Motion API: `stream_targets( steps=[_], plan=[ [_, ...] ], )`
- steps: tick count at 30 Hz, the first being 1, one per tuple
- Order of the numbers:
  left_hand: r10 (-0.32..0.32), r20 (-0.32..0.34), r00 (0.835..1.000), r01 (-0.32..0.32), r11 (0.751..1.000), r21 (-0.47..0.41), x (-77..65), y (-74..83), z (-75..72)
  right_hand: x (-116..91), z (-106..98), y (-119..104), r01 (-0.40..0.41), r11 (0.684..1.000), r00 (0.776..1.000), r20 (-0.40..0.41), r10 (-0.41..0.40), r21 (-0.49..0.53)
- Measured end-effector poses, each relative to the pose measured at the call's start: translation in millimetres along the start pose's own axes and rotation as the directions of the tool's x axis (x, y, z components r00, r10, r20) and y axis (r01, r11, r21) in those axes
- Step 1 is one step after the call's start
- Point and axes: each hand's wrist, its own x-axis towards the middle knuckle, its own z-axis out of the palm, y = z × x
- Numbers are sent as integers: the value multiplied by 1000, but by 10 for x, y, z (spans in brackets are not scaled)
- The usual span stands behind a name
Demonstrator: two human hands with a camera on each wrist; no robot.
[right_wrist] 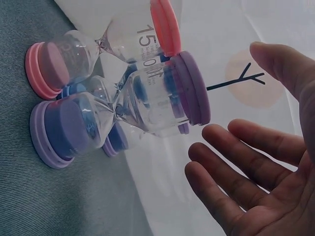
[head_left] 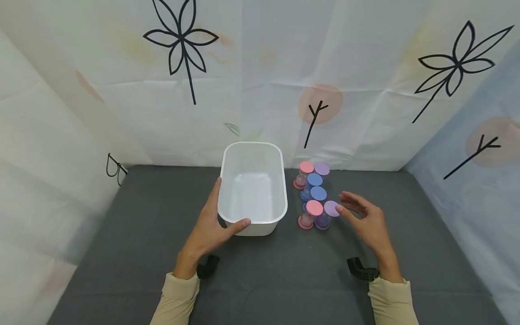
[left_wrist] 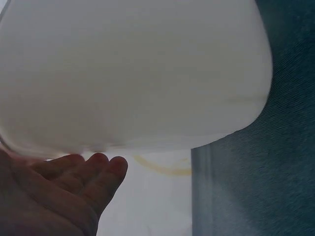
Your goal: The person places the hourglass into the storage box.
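Observation:
A white plastic bin [head_left: 253, 228] stands upright on the dark table. My left hand [head_left: 210, 230] holds its near left corner, thumb along the front rim and fingers against the left wall. In the left wrist view, fingertips [left_wrist: 118, 164] meet the wall. To the right of the bin stand several hourglasses with pink, blue and purple caps. My right hand [head_left: 364, 222] is beside the nearest purple hourglass [head_left: 323, 221], thumb and fingers spread apart. The right wrist view shows a gap between that hand and the purple cap [right_wrist: 192, 88]; a pink hourglass [right_wrist: 165, 27] stands next to it.
Two blue hourglasses [head_left: 318, 193] stand mid-group, with a pink one [head_left: 306, 167] and a purple one [head_left: 322, 169] at the far end. A patterned curtain [head_left: 264, 113] rises behind the grey table [head_left: 260, 280] and along both sides.

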Motion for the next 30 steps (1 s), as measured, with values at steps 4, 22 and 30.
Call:
stream_targets(
  steps=[4, 22, 30],
  plan=[
    [22, -14, 1000, -22, 1000, -6, -15, -29, 38, -15, 18, -12, -10, 1000, 1000, 6, 10, -6],
    [-63, -30, 998, 62, 997, -50, -85, -43, 80, -42, 162, 38, -36, 999, 997, 66, 37, -18],
    [-88, -26, 996, 86, 994, -74, -96, -62, 61, -28, 220, 56, -81, 997, 995, 50, 81, -5]
  ],
)
